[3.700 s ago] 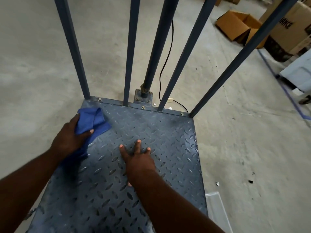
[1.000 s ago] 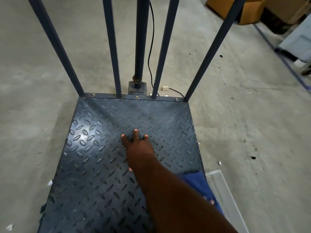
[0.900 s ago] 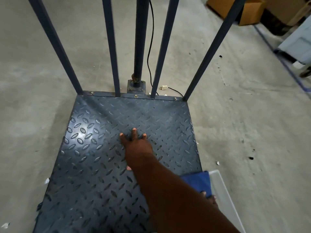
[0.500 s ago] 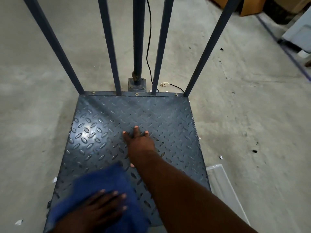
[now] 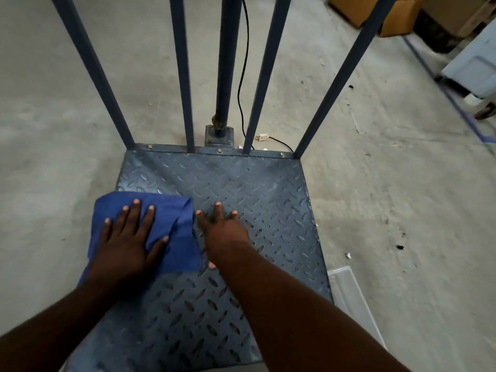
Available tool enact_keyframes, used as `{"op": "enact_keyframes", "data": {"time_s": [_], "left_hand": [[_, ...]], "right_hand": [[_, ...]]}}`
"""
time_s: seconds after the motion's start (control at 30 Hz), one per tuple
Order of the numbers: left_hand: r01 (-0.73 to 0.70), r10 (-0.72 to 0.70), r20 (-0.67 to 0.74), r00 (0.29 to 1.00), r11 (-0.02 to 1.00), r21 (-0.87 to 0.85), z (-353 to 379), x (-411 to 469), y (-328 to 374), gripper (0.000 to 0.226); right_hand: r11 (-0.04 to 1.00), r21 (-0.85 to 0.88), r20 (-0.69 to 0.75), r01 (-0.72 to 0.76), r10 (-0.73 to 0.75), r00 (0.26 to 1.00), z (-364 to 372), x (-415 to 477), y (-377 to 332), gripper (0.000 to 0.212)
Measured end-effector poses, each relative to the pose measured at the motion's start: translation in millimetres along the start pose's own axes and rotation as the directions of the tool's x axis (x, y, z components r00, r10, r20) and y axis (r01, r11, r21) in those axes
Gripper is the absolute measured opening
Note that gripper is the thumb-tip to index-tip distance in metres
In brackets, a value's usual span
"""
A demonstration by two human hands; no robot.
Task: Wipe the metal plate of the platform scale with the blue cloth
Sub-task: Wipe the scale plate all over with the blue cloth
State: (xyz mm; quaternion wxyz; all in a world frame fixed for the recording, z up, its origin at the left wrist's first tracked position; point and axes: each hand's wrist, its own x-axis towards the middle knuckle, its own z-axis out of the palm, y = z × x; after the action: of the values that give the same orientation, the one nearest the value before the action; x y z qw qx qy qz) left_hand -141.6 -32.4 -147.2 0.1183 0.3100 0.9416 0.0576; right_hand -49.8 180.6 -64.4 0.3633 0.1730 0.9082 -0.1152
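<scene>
The wiping stroke itself is judged to be the step in hand. The blue cloth (image 5: 177,232) is spread over the left half of the metal plate (image 5: 255,189), at about mid-depth, with its outer edge reaching the plate's left border. It is pressed flat under the left hand (image 5: 126,245), whose fingers (image 5: 135,210) are laid out straight and splayed on the fabric, released rather than clenched, with nothing gripped. The right hand (image 5: 222,232) is planted palm-down on the bare tread pattern just beside the cloth's right edge; its fingers are also extended and nothing is held, so it appears to serve as a brace.

The far strip of the plate, along the bolted rail under the blue uprights (image 5: 185,76), looks dull and is taken to be unwiped as yet, though this cannot be told for certain.

For the next move, downward pressure is needed through the flat palm so the cloth is dragged and not left behind on the raised ridges. The bracing hand lies in the cloth's path to the right and would have to be lifted or shifted before that side is covered.
</scene>
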Motion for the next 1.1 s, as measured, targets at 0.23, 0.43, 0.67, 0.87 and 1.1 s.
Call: {"op": "enact_keyframes", "data": {"time_s": [0.23,0.43,0.67,0.87,1.1], "left_hand": [[-0.221,0.222,-0.033,0.975,0.975,0.019,13.3,-14.3,38.9,0.083],[-0.278,0.263,0.127,0.956,0.954,0.115,34.6,-84.9,12.3,0.084],[0.033,-0.079,0.216,0.973,0.977,0.211,45.1,-107.7,-29.6,0.081],[-0.117,0.117,0.008,0.993,0.993,0.021,38.3,-91.7,-15.4,0.076],[-0.124,0.128,-0.043,0.991,0.988,0.094,32.0,5.4,18.8,0.084]], "right_hand": [[0.999,-0.032,-0.001,0.007,-0.007,1.000,-1.2,1.6,-0.7,0.075],[0.999,0.036,-0.042,-0.008,0.009,0.999,2.9,0.9,2.4,0.098],[0.985,0.142,-0.019,-0.094,0.097,0.995,10.7,8.0,8.4,0.102],[0.972,0.214,-0.006,-0.094,0.098,0.995,12.7,16.3,15.8,0.109],[0.981,0.169,-0.058,-0.097,0.108,0.992,25.4,38.4,14.5,0.098]]}}
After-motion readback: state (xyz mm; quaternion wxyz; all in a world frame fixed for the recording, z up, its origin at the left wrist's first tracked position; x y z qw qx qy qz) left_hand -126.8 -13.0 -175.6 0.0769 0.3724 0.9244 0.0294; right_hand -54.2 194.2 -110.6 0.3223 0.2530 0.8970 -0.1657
